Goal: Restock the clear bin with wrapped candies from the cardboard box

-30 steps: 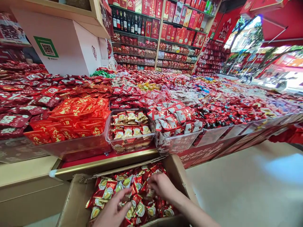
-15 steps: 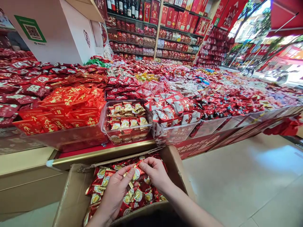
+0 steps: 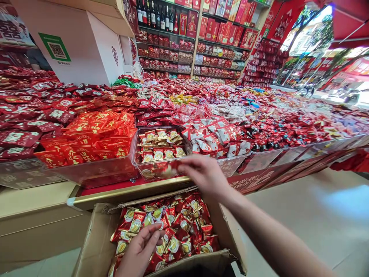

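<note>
Lifted out of the cardboard box since half a second ago, the right hand is now travelling up toward the clear bin at its 11 o'clock, while the left hand is staying low among the wrapped candies. The right fingers are looking bunched together around something small and blurred; whether a candy is pinched there cannot be told. The left fingers are lying slightly apart, tips resting on the packets without clamping any.

To do this well, the person is probably best served by carrying the right hand clear over the bin's front wall before letting go, and laying packets face up in the rows already showing inside. The left hand could be gathering the next few meanwhile.

The candies are filling the box at 6 o'clock in the view, loosely heaped: small red foil packets with a gold-and-cream round emblem, crinkled and glossy. Matching packets are sitting in the clear bin just above the box, beyond the gold counter edge. At the bin's 9 o'clock, bright red packets with gold lettering are piling; at its 3 o'clock, red-and-white packets. Shelves of bottles and red boxes are standing at 12 o'clock.
</note>
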A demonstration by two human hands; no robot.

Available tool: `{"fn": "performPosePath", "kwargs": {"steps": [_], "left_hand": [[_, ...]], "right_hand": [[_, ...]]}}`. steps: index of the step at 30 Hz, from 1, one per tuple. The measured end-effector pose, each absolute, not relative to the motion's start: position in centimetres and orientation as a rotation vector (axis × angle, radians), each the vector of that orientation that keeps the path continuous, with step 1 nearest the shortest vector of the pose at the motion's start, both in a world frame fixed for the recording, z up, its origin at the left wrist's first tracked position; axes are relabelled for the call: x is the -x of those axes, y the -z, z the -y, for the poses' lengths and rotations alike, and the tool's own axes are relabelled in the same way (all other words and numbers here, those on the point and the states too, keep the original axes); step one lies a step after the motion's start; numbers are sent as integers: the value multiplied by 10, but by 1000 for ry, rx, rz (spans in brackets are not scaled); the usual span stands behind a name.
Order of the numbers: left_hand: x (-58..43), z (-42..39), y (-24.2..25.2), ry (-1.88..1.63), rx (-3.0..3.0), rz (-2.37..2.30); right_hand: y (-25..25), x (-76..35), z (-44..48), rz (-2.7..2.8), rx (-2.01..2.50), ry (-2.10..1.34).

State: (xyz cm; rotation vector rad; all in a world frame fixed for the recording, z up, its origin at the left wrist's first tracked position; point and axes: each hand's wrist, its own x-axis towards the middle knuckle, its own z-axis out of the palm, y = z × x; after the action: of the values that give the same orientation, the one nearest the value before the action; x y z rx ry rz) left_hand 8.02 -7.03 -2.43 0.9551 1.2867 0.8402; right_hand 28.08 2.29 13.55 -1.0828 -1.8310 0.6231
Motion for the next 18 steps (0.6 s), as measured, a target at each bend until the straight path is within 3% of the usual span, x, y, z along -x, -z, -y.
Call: {"fn": "performPosePath", "kwargs": {"steps": [3,5,18], "left_hand": [[-70,79,41,-731,-1014,-1328],[-67,83,48,-668,-1078,-1356],[-69,84,63,-633,-1390,-1345]], "right_hand": [[-174,-274,-68,2103,1110,-178],[-181,-265,-93,2316,1191,-108],[-156,-221,-142,2877,1299,-420]]}}
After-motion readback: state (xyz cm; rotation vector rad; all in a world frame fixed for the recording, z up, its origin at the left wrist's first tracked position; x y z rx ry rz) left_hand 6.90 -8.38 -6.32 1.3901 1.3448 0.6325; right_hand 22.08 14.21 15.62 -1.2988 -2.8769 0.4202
